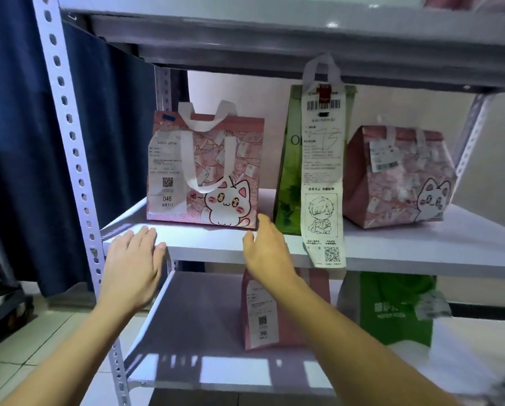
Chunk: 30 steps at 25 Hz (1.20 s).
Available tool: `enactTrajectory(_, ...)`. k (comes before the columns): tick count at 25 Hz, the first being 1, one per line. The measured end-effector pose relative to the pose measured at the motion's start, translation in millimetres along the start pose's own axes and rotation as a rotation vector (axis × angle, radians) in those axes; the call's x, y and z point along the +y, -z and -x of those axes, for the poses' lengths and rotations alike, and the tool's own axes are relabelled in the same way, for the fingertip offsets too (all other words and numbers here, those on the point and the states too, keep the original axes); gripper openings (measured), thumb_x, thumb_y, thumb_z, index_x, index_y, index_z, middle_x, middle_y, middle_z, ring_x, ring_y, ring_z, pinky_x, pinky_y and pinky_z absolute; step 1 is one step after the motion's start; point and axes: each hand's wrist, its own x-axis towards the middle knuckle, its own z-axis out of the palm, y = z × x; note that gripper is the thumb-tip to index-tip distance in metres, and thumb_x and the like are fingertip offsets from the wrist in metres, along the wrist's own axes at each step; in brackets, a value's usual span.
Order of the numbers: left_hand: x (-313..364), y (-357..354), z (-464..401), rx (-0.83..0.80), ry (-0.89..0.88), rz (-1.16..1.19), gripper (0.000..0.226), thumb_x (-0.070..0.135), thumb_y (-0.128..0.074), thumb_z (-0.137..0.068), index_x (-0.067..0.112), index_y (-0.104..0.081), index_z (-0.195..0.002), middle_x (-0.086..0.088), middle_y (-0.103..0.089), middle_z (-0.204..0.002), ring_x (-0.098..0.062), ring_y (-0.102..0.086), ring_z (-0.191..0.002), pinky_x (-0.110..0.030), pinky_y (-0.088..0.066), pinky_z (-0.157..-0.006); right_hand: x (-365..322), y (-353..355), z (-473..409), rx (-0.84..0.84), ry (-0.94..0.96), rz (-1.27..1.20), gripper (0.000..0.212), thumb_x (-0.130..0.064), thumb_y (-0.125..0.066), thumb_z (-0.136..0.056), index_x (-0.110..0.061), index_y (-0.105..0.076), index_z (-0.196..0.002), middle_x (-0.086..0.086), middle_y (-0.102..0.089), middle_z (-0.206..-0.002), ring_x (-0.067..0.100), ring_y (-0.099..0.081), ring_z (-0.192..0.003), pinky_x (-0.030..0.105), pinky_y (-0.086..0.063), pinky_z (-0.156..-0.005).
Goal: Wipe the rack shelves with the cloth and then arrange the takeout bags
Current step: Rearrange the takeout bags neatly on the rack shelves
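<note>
Three bags on our middle shelf point(421, 244): cat bag point(204, 168) at 10 o'clock, green bag point(289, 171) centre, pink bag point(397, 177) at 2. Left hand point(134, 265) and right hand point(267, 253) spread wide, empty, near cat bag's base. Cloth unseen.

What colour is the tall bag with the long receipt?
Green, with a leafy print: the tall bag on the middle shelf, seen in the head view.

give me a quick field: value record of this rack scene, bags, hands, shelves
middle shelf: three bags
left bag: pink, cat print, ticket 046
centre bag: green, tall, long receipt hanging
right bag: pink, cat print, top folded
lower shelf: a pink bag, a green bag
left hand: open, empty
right hand: open, empty
cloth: not in view
</note>
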Motion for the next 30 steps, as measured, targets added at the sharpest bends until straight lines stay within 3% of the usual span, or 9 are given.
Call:
enactTrajectory(2,4,1,15,-0.057,0.081,0.077,0.044,0.026,-0.031,-0.106,-0.001,-0.054,-0.133,-0.019,-0.054,-0.141,-0.041,-0.043,-0.134,-0.051,-0.032,-0.113,13,11,20,-0.031,0.121,-0.009,0.042,-0.021,-0.045,-0.101,-0.016,-0.044,-0.143,0.004,-0.055,-0.134,0.02,-0.053,-0.121,0.038,-0.046,-0.101)
enactTrajectory(3,12,1,21,-0.065,0.132,0.168,0.045,0.027,-0.036,-0.105,0.002,-0.049,-0.14,-0.016,-0.047,-0.15,-0.036,-0.033,-0.143,-0.049,-0.025,-0.119,19,17,29,-0.029,0.17,-0.027,0.043,-0.02,-0.047,-0.1,-0.017,-0.047,-0.143,0.002,-0.056,-0.135,0.016,-0.053,-0.122,0.036,-0.046,-0.103)
enactTrajectory(7,59,-6,55,0.011,0.122,0.374,0.047,0.023,-0.05,-0.1,0.014,-0.046,-0.146,-0.007,-0.035,-0.159,-0.028,-0.033,-0.145,-0.048,-0.03,-0.116,57,33,67,0.07,0.315,-0.03,0.032,-0.011,-0.053,-0.096,-0.017,-0.062,-0.127,-0.004,-0.063,-0.12,0.007,-0.054,-0.111,0.024,-0.046,-0.098)
enactTrajectory(12,100,-44,94,-0.09,0.06,0.487,0.05,0.02,-0.053,-0.098,0.024,-0.044,-0.148,0.004,-0.036,-0.158,-0.02,-0.032,-0.144,-0.045,-0.03,-0.117,123,47,94,0.112,0.249,0.017,0.031,-0.008,-0.057,-0.094,-0.02,-0.064,-0.121,-0.007,-0.064,-0.113,0.007,-0.057,-0.104,0.02,-0.049,-0.092)
enactTrajectory(17,124,-90,111,-0.283,0.15,0.619,0.047,0.023,-0.049,-0.102,0.027,-0.04,-0.148,0.006,-0.04,-0.154,-0.017,-0.036,-0.141,-0.039,-0.035,-0.114,182,45,97,0.011,-0.037,-0.013,0.036,-0.016,-0.056,-0.096,-0.024,-0.058,-0.131,-0.01,-0.061,-0.124,0.006,-0.057,-0.109,0.025,-0.048,-0.095)
enactTrajectory(24,136,-176,116,-0.516,0.428,0.772,0.042,0.019,-0.046,-0.104,0.025,-0.04,-0.145,-0.002,-0.049,-0.149,-0.024,-0.049,-0.132,-0.044,-0.043,-0.108,259,4,69,-0.166,-0.509,-0.125,0.021,-0.013,-0.055,-0.096,-0.026,-0.046,-0.11,0.001,-0.061,-0.1,0.008,-0.057,-0.073,0.024,-0.047,-0.063)
enactTrajectory(25,136,-187,112,-0.542,0.482,0.775,0.04,0.019,-0.046,-0.104,0.021,-0.041,-0.144,-0.005,-0.05,-0.147,-0.026,-0.051,-0.129,-0.043,-0.044,-0.107,268,-4,63,-0.168,-0.529,-0.134,0.024,-0.01,-0.055,-0.097,-0.025,-0.045,-0.113,0.006,-0.062,-0.105,0.012,-0.059,-0.076,0.029,-0.05,-0.067)
enactTrajectory(28,138,-215,98,-0.633,0.585,0.737,0.029,0.017,-0.047,-0.102,0.011,-0.048,-0.13,-0.012,-0.057,-0.138,-0.027,-0.057,-0.116,-0.04,-0.049,-0.099,288,-33,49,-0.181,-0.573,-0.181,0.033,-0.009,-0.052,-0.101,-0.014,-0.048,-0.133,0.011,-0.058,-0.127,0.03,-0.061,-0.11,0.041,-0.05,-0.095)
enactTrajectory(30,139,-228,94,-0.644,0.618,0.783,0.022,0.015,-0.048,-0.101,0.011,-0.053,-0.122,-0.012,-0.063,-0.132,-0.029,-0.06,-0.115,-0.042,-0.051,-0.1,292,-51,40,-0.169,-0.578,-0.128,0.019,-0.014,-0.047,-0.104,-0.004,-0.053,-0.119,0.016,-0.063,-0.113,0.035,-0.062,-0.103,0.043,-0.049,-0.088)
